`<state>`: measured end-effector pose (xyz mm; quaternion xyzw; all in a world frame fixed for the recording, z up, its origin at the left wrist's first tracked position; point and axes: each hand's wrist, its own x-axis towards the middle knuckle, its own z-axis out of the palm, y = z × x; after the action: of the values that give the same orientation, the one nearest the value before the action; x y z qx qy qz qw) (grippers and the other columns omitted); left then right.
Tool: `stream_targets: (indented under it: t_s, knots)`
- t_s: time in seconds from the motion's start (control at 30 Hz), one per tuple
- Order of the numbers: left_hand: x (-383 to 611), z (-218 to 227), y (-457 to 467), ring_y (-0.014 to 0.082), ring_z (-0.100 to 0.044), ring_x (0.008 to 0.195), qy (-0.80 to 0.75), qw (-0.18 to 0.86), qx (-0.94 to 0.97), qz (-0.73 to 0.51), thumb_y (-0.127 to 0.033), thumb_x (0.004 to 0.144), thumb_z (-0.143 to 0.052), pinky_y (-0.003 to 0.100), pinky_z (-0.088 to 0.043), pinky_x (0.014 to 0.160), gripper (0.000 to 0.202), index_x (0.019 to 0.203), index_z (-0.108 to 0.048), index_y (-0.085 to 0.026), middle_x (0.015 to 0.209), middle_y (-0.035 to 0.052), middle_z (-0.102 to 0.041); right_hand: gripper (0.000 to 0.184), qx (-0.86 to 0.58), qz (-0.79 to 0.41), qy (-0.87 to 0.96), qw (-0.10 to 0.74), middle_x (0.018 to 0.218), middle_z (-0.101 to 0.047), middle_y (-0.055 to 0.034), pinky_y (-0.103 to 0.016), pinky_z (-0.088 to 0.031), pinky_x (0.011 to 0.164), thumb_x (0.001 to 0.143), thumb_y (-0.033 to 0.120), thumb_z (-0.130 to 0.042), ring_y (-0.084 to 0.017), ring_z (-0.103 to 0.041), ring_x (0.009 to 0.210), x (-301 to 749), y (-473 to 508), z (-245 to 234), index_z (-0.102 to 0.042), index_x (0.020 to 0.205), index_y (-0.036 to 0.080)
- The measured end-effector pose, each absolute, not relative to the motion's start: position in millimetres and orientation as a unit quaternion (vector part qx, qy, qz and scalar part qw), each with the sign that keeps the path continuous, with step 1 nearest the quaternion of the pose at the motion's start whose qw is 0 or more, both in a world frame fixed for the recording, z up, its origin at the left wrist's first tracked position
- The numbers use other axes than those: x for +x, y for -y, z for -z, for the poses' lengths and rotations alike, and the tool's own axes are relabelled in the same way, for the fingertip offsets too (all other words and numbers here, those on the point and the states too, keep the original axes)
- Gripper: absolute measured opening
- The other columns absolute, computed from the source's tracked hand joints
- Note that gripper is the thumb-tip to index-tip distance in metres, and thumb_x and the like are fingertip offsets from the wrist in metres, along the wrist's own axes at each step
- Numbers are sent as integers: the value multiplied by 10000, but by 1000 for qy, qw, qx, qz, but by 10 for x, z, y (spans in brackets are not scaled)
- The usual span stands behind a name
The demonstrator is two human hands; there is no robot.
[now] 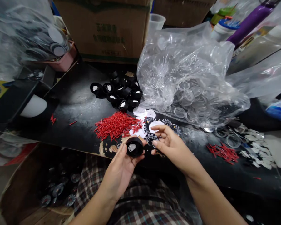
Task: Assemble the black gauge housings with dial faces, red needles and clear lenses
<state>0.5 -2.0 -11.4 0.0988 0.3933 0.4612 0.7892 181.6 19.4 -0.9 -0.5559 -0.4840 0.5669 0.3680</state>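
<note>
My left hand (121,167) is closed round a black round gauge housing (134,147), its open side facing up with a pale metal plate inside. Beside it, my right hand (167,142) pinches a black printed dial disc (151,140) by its edge, close to the housing but apart from it. More black dials (176,129) and white discs (140,112) lie behind my right hand. A heap of small red pointers (114,125) lies just beyond my left hand. Farther back, several black housings (122,104) sit in a cluster.
A clear plastic bag (187,68) of transparent rings fills the back right, before a cardboard box (103,31). More red pointers (223,153) and pale flat pieces (257,150) lie at the right. Finished-looking gauges (58,189) lie in a box at lower left.
</note>
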Motion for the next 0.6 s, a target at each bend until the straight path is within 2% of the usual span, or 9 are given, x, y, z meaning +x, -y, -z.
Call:
stream_targets:
  t_s: [0.1, 0.23, 0.4, 0.5, 0.6]
  knots:
    - [-2, 107, -11, 170, -667, 932, -431, 744, 100, -501, -372, 869, -588, 288, -530, 833, 287, 1079, -671, -195, 1114, 73, -709, 284, -551, -577, 484, 360, 1039, -591, -38, -299, -527, 614, 833, 304, -553, -135, -651, 682, 1729, -183, -23, -533, 1108, 234]
    - [10, 91, 5, 192, -649, 1016, -439, 738, 131, -495, -328, 847, -627, 312, -524, 873, 268, 1089, -686, -228, 1166, 47, -690, 126, -596, -449, 551, 374, 857, -646, -21, -306, -502, 696, 847, 287, -568, -178, -626, 803, 1579, -173, -105, -611, 947, 224]
    - [56, 108, 72, 231, -532, 1229, -439, 740, 200, -469, -341, 856, -614, 337, -463, 990, 298, 1149, -668, -317, 1331, -8, -598, 59, -603, -361, 618, 352, 818, -636, -23, -293, -473, 666, 869, 244, -548, -162, -591, 732, 1385, -172, -215, -591, 890, 209]
    - [41, 139, 90, 237, -496, 1269, -441, 733, 243, -457, -328, 865, -604, 333, -453, 1010, 314, 1175, -652, -323, 1352, -16, -580, 33, -608, -359, 628, 328, 810, -621, -25, -300, -464, 667, 861, 232, -556, -165, -587, 732, 1372, -181, -213, -573, 851, 205]
    - [13, 164, 95, 226, -508, 1256, -429, 737, 259, -453, -317, 881, -585, 326, -479, 985, 303, 1178, -644, -339, 1329, -25, -595, 54, -607, -420, 593, 321, 759, -603, -10, -292, -463, 619, 856, 260, -564, -158, -582, 685, 1411, -186, -184, -550, 839, 211]
